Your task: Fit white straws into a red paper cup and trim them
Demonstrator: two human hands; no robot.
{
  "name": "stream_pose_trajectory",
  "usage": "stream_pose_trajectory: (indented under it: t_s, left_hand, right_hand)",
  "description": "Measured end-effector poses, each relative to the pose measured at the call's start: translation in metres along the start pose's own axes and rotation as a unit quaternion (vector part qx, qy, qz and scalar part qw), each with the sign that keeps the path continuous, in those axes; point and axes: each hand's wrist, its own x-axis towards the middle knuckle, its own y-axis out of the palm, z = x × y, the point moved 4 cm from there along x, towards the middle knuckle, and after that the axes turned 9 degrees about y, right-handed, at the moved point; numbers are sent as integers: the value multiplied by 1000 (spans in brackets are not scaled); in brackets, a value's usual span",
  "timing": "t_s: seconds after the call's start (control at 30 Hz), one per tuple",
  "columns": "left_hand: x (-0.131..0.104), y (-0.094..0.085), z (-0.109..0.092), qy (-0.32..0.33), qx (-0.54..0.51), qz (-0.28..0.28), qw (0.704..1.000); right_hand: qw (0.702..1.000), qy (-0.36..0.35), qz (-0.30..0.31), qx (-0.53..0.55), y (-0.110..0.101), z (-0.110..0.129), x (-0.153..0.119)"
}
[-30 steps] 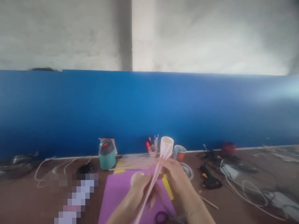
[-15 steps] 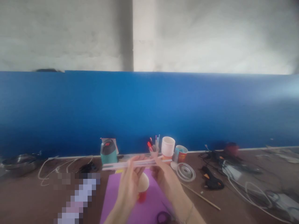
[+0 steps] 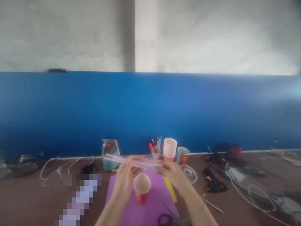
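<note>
My left hand (image 3: pixel 127 174) is closed around a bundle of long, pale pinkish-white straws (image 3: pixel 135 162), gripping it near the middle. At the bundle's right end, the fingers of my right hand (image 3: pixel 170 172) pinch it. The straws lie across both hands, tilted with the left end higher. They are somewhat blurred, so single straws are hard to make out. Beneath them a red and white paper cup (image 3: pixel 142 188) stands upright, open side up, on a purple sheet (image 3: pixel 127 210). Neither hand touches the cup. Dark-handled scissors (image 3: pixel 166 218) lie at the sheet's front, near my right forearm.
Along the back are a teal container (image 3: pixel 110 158), a cup of markers (image 3: pixel 155 153), stacked paper cups (image 3: pixel 169 149) and another red cup (image 3: pixel 183 154). A tape roll (image 3: pixel 189 173), a glue gun (image 3: pixel 214 182), a wooden stick (image 3: pixel 213 205) and tangled cables (image 3: pixel 251 191) lie to the right.
The straw bundle has tilted, its left end rising and its right end dropping. My right hand has shifted right along it. My left hand has moved left, uncovering the paper cup.
</note>
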Motion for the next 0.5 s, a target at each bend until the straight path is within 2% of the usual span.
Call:
stream_pose_trajectory:
  t_s: [0.13,0.5]
  left_hand:
    - [1,0,0,0,0,3,1000]
    - [0,-1,0,13,19,2,1000]
  right_hand:
    - [1000,-8,17,-20,2,1,2]
    - [999,-36,-15,-17,3,11,-8]
